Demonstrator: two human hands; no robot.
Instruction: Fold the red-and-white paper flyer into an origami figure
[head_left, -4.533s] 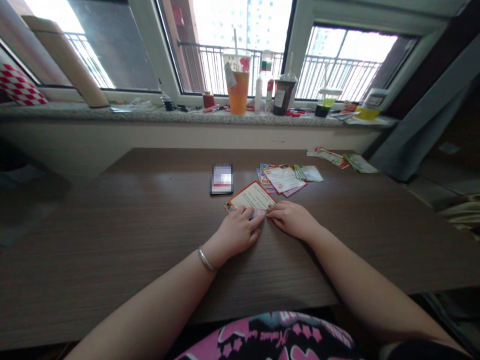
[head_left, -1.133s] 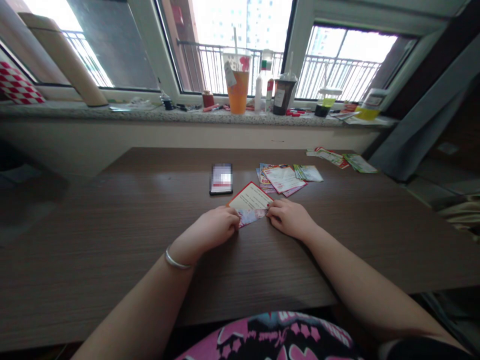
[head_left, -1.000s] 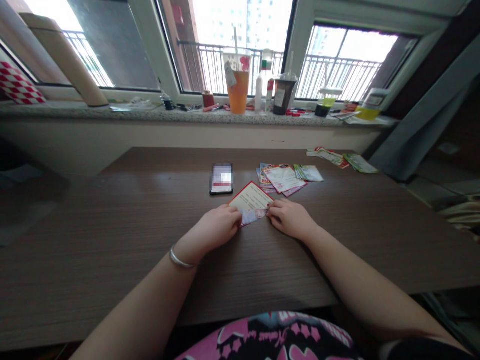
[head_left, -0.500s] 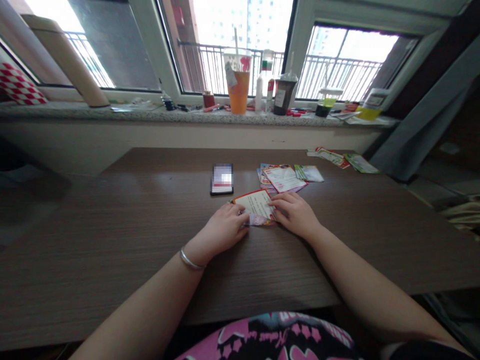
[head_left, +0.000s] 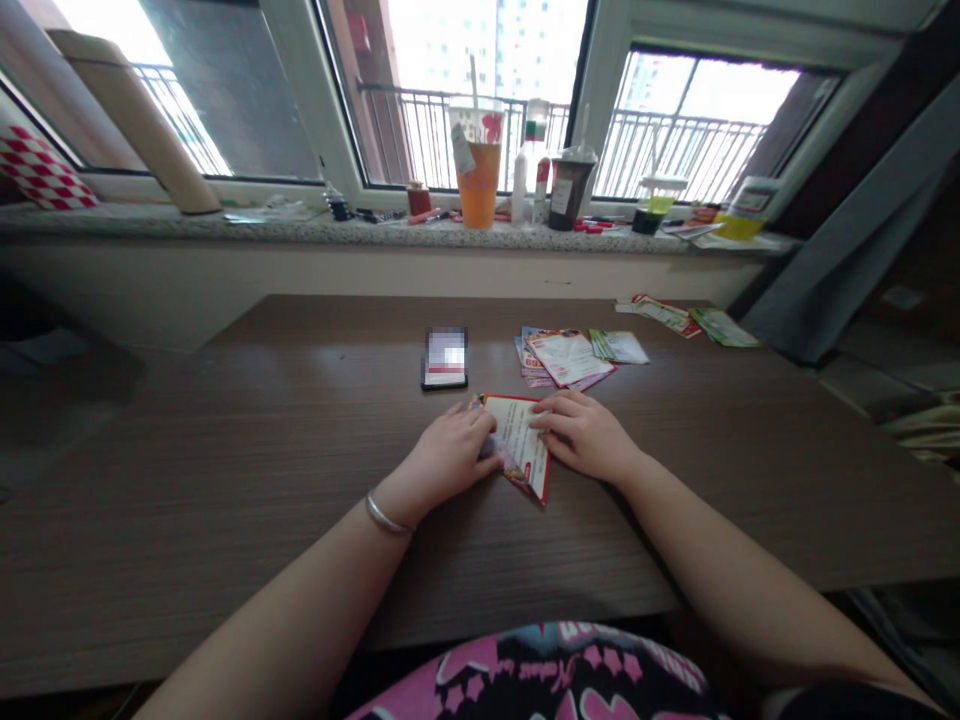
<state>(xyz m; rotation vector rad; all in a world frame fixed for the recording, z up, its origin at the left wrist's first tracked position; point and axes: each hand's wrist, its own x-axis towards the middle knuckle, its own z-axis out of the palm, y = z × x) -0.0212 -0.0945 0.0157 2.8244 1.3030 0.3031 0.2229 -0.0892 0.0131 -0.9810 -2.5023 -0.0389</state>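
A red-bordered printed leaflet [head_left: 523, 446], partly folded, lies on the brown wooden table [head_left: 225, 450] between my hands. My left hand [head_left: 448, 457], with a silver bangle on its wrist, has its fingers curled on the leaflet's left edge. My right hand [head_left: 582, 435] presses its fingertips on the leaflet's upper right part. One corner of the leaflet points toward me. Just beyond my hands lies a phone [head_left: 445, 358] with a lit screen.
A fanned pile of leaflets [head_left: 570, 355] lies behind my right hand, more leaflets [head_left: 686, 318] at the far right. The stone windowsill [head_left: 225, 228] carries an orange drink cup [head_left: 477, 170], bottles, a dark cup [head_left: 566, 188] and small items. A cardboard tube [head_left: 131, 120] leans at the left.
The leaflet has been turned clockwise between my hands: its long side ran away from me to the upper left, now a corner points toward me. Both hands stayed on it.
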